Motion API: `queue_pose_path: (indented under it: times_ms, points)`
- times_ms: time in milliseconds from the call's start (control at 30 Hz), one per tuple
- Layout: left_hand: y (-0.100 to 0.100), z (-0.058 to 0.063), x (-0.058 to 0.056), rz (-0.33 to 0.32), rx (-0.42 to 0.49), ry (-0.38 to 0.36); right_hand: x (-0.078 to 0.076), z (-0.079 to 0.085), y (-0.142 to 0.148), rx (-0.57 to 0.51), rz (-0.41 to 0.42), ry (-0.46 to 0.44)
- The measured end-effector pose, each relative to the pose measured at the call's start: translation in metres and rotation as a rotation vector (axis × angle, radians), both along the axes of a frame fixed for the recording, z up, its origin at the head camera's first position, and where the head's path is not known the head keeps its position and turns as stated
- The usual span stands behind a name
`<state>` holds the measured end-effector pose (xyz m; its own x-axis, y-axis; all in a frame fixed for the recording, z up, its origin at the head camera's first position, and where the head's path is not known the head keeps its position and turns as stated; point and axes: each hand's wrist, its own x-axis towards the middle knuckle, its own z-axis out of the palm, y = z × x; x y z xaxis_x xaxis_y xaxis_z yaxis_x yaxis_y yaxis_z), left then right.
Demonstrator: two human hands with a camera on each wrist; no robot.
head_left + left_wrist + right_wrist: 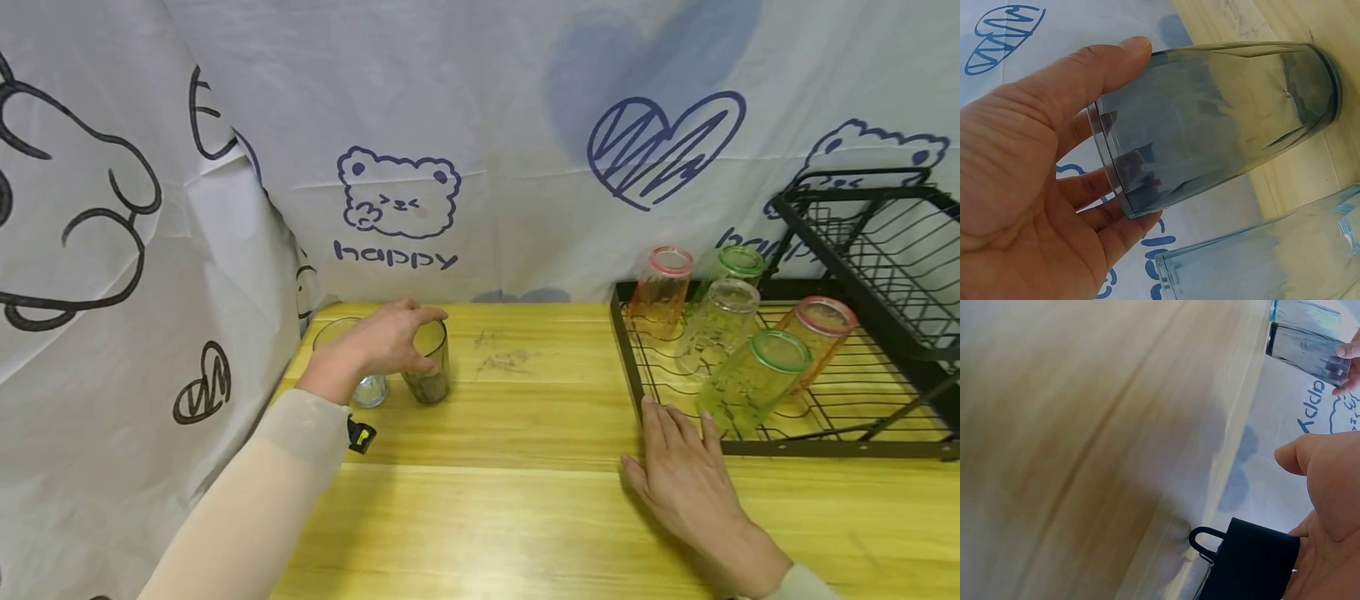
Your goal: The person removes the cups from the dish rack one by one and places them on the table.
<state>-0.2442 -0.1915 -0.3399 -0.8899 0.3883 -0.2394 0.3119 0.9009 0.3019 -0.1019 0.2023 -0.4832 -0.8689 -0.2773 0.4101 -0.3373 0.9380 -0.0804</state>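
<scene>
My left hand [382,337] holds a smoky grey drinking glass [429,379] by its upper rim, thumb on one side and fingers on the other. In the left wrist view the grey glass [1210,119] stands upright on the table. Beside it is a clear bluish glass [1241,269], partly hidden behind my hand in the head view. My right hand [686,475] lies with extended fingers at the front left corner of a black wire rack [840,448]. In the right wrist view its fingers are partly hidden behind the rack's dark corner.
Several tinted glasses stand upside down in the rack: a red-rimmed one [660,292], a clear one [717,329], a green one [757,383] and others. An upper wire tier [885,267] rises at right. A printed cloth [510,167] hangs behind the wooden table [480,517].
</scene>
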Motion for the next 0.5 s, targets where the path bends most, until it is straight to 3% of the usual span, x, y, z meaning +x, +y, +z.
queue_pose_path:
  times_ms: [500]
  points:
    - [0.0004, -0.0039, -0.0022, 0.004, -0.024, -0.021, -0.0001, 0.001, -0.0008, 0.009, -0.009, -0.008]
